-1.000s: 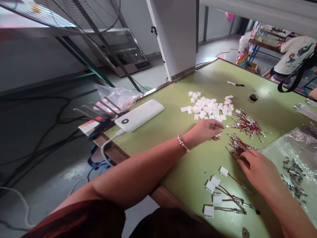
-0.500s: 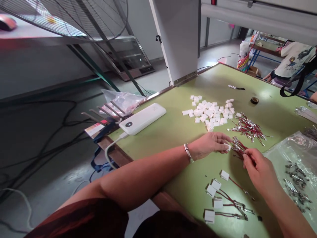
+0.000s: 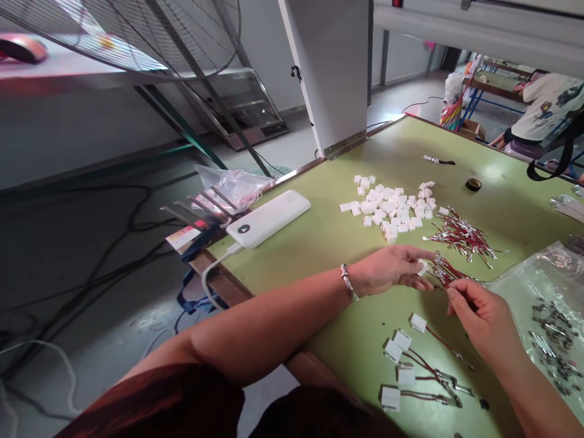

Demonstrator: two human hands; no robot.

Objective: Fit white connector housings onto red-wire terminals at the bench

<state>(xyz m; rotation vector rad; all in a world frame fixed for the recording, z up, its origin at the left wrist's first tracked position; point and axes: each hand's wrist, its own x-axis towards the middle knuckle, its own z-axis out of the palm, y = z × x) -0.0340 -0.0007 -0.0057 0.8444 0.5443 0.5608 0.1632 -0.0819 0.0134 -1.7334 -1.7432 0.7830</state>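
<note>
My left hand (image 3: 393,268), with a bracelet at the wrist, pinches a small white connector (image 3: 422,267) just above the green table (image 3: 319,243). My right hand (image 3: 477,311) is closed on a red wire taken from the small bundle of red wires (image 3: 444,272) between the two hands. A heap of white connectors (image 3: 392,204) lies further back, with a bigger bundle of red wires (image 3: 460,234) to its right. Several finished connectors with red wires (image 3: 410,365) lie near the front edge.
A white power bank (image 3: 268,218) with its cable rests at the table's left edge. A clear plastic bag with small metal parts (image 3: 547,322) lies at the right. A tape roll (image 3: 473,184) sits far back. Another person (image 3: 542,109) sits at a distant table. A fan stands at left.
My left hand came back from the connector heap with a white connector and met my right hand at the small wire bundle. My right hand lifted a wire.
</note>
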